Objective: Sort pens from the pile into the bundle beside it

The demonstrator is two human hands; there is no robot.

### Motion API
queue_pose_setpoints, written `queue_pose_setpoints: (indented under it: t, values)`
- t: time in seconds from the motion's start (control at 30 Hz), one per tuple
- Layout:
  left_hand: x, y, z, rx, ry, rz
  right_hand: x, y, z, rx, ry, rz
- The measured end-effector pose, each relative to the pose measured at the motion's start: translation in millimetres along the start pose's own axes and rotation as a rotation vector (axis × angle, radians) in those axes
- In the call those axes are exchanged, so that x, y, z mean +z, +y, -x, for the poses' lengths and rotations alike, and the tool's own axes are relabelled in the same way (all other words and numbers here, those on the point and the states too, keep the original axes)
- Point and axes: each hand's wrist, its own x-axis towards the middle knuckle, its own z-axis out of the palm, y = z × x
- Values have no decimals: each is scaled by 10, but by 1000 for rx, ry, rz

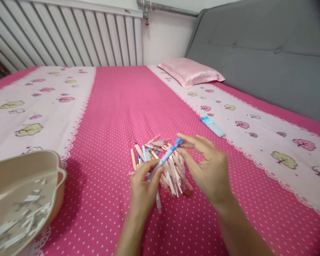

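Observation:
A light blue pen [165,156] slants up to the right between my two hands. My left hand [144,190] is closed round its lower barrel, thumb and fingers pinching it. At the upper end, the thumb and index finger of my right hand [210,167] close on a darker blue cap-like piece [179,142]. Whether that piece is fully joined to the barrel I cannot tell. Just beneath and beyond the hands lies a loose pile of pen parts [173,172] in pink, white, peach and blue, partly hidden by my fingers.
A beige basin [62,185] with white and clear scraps stands at the left. Several light blue pens [212,126] lie in a row to the right of the pile. Farther back are a pink pillow [190,71], a grey headboard [269,60] and a white radiator [69,33].

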Motion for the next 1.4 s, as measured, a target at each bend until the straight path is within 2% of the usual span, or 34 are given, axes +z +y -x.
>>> queue_pose_setpoints:
  t: [0.73,0.97,1.1,1.3,1.4]
  values:
    - [2,3,11,5,13,2,-22,-5,12,-63,39,68]
    - [12,21,2,-38,30,5,4,-23,21,-101,-99,70]
    - [13,29,3,-55,8,47,24,-62,19,-85,-113,50]
    - [10,53,-3,-133,-2,213,26,-108,22,-12,-109,34]
    - [13,64,-2,-176,2,330,38,-96,30,59,-189,34]
